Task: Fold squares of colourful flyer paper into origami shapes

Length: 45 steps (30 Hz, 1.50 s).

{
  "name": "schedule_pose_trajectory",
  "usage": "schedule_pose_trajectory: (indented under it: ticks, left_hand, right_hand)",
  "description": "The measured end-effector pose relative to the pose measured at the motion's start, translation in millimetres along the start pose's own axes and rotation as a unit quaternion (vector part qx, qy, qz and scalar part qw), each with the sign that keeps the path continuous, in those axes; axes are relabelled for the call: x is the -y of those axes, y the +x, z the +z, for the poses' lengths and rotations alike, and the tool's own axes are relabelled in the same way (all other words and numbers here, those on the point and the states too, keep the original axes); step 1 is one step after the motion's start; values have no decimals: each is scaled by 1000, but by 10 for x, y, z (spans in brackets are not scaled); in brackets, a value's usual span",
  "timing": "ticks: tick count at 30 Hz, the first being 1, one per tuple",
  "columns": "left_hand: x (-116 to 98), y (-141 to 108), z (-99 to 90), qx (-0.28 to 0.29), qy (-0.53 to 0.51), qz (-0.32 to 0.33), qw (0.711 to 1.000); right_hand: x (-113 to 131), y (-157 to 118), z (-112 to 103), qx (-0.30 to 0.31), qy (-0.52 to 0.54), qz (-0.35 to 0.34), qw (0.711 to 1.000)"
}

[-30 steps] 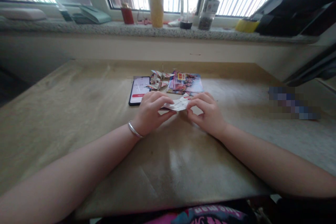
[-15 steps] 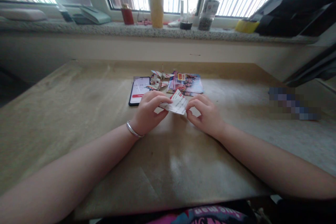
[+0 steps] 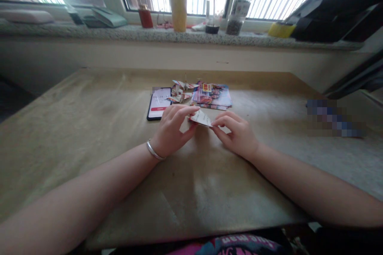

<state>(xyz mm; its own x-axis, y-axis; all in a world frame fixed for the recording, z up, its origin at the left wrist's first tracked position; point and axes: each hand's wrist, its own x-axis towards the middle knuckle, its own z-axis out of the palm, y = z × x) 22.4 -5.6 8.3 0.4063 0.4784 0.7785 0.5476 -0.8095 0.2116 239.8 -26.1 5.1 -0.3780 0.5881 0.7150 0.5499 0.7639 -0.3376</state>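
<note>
A small folded piece of printed paper (image 3: 201, 118), white with some red, is held up between my two hands over the table. My left hand (image 3: 174, 129), with a silver bangle at its wrist, pinches the paper's left end between thumb and fingers. At the right corner, the thumb and index finger of my right hand (image 3: 236, 132) close on it. Just behind my left hand lies a phone (image 3: 156, 103) with a lit screen. Folded paper figures (image 3: 180, 96) stand beside the phone, and a stack of colourful printed sheets (image 3: 214, 95) lies to their right.
The brown table (image 3: 119, 191) reaches back to the wall. At its right side lies a blurred, pixelated bluish item (image 3: 333, 118). A stone windowsill (image 3: 119, 34) behind holds a red bottle (image 3: 145, 16), a tall yellow cylinder (image 3: 178, 2), clear containers and a black bag (image 3: 335, 12).
The paper has tilted and shows less of its printed face, looking smaller. My left hand has moved slightly right, and my right hand's fingers now pinch its right corner.
</note>
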Motion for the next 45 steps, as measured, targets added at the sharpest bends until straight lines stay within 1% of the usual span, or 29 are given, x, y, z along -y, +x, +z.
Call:
schedule_pose_trajectory:
  ticks: [6,11,17,20,23,26,29,33,36,40,43,45]
  left_hand:
    - [103,-6,22,22,-2,-37,999]
    - [156,-16,34,63,-12,-63,996]
    - [157,-26,13,137,-29,-81,987]
    - [164,-30,11,145,-30,-88,985]
    - [164,-34,16,135,-55,-94,985]
    - [156,-44,31,106,-107,-100,983]
    - [149,-58,56,80,-153,-104,980]
    - [149,-63,72,55,-202,-102,972]
    - [142,-42,45,74,-206,-91,971]
    - [123,-8,-12,124,-183,-67,973]
    - [115,-3,-30,137,-153,-64,977]
    - [110,-4,-32,142,-140,-67,978]
  right_hand:
    - [-74,-12,14,-28,76,91,993]
    - [-179,-18,10,7,99,84,992]
    - [-297,-31,46,-22,142,154,978]
    - [-367,-35,68,-9,178,226,958]
    - [-447,-38,81,20,221,317,922]
    - [-510,-40,90,23,263,360,895]
    - [-533,-39,99,35,289,362,885]
    - [-502,-18,88,60,284,360,887]
    - [-475,0,67,85,218,348,908]
    - [-488,1,68,106,139,300,938]
    - [-496,-9,91,102,89,251,958]
    - [-475,-16,103,82,81,250,961]
